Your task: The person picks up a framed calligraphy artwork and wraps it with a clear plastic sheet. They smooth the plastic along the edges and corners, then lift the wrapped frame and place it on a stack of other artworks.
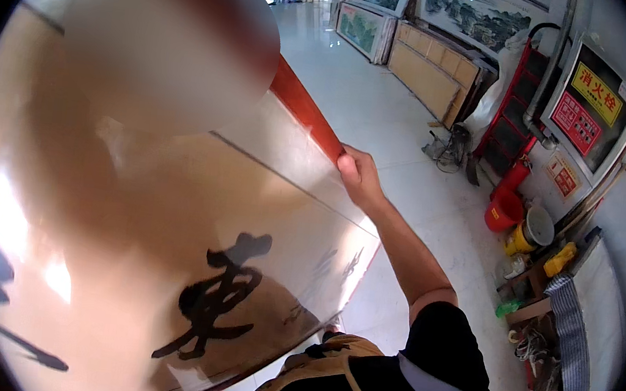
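A large framed calligraphy piece (169, 257) fills the left and middle of the head view, tilted close in front of me. Bold black brush strokes stand on its tan, glossy surface, which mirrors bright light and dark shapes. Its reddish-brown wooden frame (306, 111) runs along the upper right side. My right hand (361, 178) is closed around this frame near its right corner, with the thumb on the near face. A blurred oval covers the upper part of the piece. My left hand does not show.
Framed landscape paintings (361, 29) and wooden panels (434, 63) lean along the far wall. At right stand a red hand truck (517, 102), a wall cabinet (593, 107), a red bucket (504, 210) and a yellow bucket (518, 238). Shelves with cords (540, 357) line the lower right.
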Demonstrator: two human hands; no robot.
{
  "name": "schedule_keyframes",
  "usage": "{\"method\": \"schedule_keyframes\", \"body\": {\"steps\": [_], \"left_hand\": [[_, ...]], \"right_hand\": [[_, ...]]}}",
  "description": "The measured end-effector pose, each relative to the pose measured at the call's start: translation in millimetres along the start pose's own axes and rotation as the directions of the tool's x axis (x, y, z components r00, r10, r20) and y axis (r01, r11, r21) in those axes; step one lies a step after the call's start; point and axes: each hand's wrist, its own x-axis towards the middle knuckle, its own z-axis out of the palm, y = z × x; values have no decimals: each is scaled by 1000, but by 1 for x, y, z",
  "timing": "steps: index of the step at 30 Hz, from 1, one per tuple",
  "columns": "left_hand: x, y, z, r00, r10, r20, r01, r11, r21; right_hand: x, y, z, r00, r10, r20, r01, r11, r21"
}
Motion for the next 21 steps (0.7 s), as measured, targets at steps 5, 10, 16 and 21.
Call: {"method": "schedule_keyframes", "body": {"steps": [5,10,16,21], "left_hand": [[95,125,119,975,-197,102,216,946,-241],[177,239,209,789,-442,426,600,407,-689],[227,292,296,594,-359,720,669,-276,-690],[241,277,399,586,-159,794,689,-418,-592]], "right_hand": [[94,53,-54,952,291,91,-278,951,-139],[173,112,-100,850,477,223,-468,879,-92],[191,201,-87,705,688,171,-665,725,-176],[189,368,-65,856,507,97,-445,820,-360]]}}
